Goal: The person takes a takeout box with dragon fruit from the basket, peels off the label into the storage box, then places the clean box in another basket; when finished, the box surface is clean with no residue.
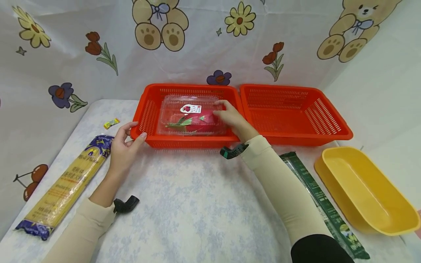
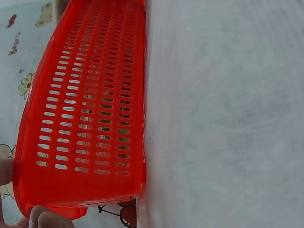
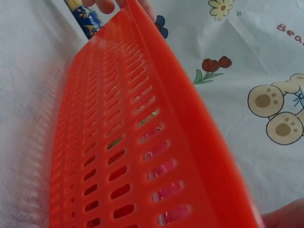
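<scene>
A red mesh basket [image 1: 194, 141] stands at the back of the table. Inside it lies a clear plastic clamshell box [image 1: 169, 109] with a white label and a pink dragon fruit [image 1: 197, 126]. My left hand [image 1: 126, 146] grips the basket's left front corner, thumb at the front rim and fingers around the side. At the box's right end is my right hand [image 1: 233, 118], with thumb and forefinger on the lid; its other fingers are hidden. Both wrist views show the basket's perforated front wall [image 2: 90, 109], with the fruit's pink and green visible through the slots [image 3: 166, 190].
A second red basket [image 1: 296, 139] adjoins on the right. A yellow plastic tub [image 1: 365, 193] and a long green packet [image 1: 325, 204] lie nearer on the right. To the left are a yellow-and-blue spaghetti packet [image 1: 69, 182] and a small yellow wrapped candy [image 1: 111, 123].
</scene>
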{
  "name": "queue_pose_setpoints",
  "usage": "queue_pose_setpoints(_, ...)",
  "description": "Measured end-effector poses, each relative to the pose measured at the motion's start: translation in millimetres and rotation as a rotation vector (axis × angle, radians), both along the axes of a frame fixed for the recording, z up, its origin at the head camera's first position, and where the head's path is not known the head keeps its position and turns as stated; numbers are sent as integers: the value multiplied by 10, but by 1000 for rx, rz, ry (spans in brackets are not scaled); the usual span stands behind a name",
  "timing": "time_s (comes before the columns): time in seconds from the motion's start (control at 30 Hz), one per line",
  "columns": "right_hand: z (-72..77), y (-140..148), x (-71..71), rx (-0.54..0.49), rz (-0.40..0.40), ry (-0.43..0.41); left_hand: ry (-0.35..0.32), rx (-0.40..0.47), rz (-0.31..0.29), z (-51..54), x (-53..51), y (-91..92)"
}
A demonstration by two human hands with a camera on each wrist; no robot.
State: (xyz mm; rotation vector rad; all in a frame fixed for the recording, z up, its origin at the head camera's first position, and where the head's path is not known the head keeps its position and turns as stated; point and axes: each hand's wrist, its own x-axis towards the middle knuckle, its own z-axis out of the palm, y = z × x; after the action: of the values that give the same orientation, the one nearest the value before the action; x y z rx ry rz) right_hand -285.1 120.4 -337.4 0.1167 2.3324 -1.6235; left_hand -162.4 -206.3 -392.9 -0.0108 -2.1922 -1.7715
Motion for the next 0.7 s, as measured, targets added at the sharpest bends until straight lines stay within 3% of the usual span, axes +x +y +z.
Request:
queue_pose_setpoints(0.4, -43, 13, 28, -76, 57, 19, -33, 47, -26, -13, 23, 26)
queue_pose_setpoints(0.7, -2, 33, 66, -127, 71, 106, -14, 57, -29, -4, 22, 28)
